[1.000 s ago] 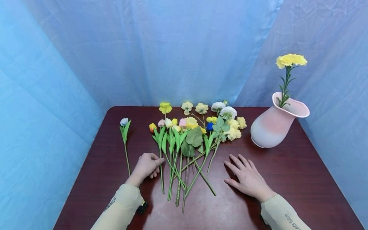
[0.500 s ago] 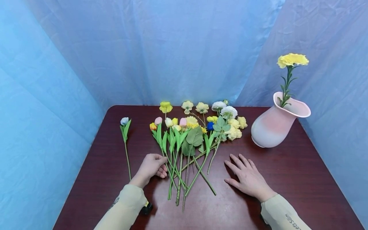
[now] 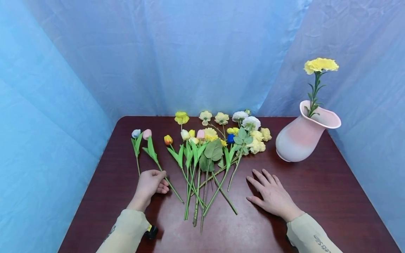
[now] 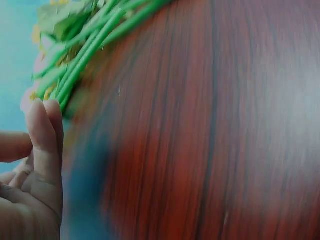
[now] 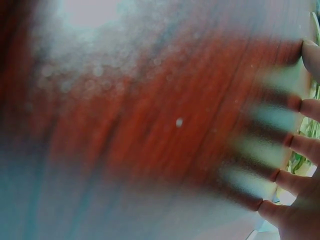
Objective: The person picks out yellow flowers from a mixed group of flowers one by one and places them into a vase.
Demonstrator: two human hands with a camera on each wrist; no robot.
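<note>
- The left hand (image 3: 149,184) pinches, between thumb and fingers, the thin green stem of a pale pink tulip with long green leaves (image 3: 152,151); the bloom points towards the far edge, and the stem slants past the fingers to the right; whether the stem touches the surface I cannot tell.
- A pale blue tulip with green leaves (image 3: 137,144) lies just left of the pink tulip; its lower stem passes out of sight at the left hand.
- The right hand (image 3: 272,196) rests palm down with fingers spread, its fingertips touching the glossy dark red-brown wood-grain worktop (image 3: 319,189).
- Between the hands lies a loose pile of crossing stems; an orange-and-yellow tulip (image 3: 168,140) is at its left, a white tulip (image 3: 185,134) beside it, a broad grey-green leaf (image 3: 213,150) at the middle, a deep blue bloom (image 3: 230,138) further right and a ruffled white flower (image 3: 251,123) towards the far edge.
- A pink-and-white vase with a wavy flared rim (image 3: 295,142) stands at the far right; one ruffled yellow flower (image 3: 321,66) rises from its mouth.
- Light blue cloth (image 3: 202,52) hangs behind the worktop and at both sides.
</note>
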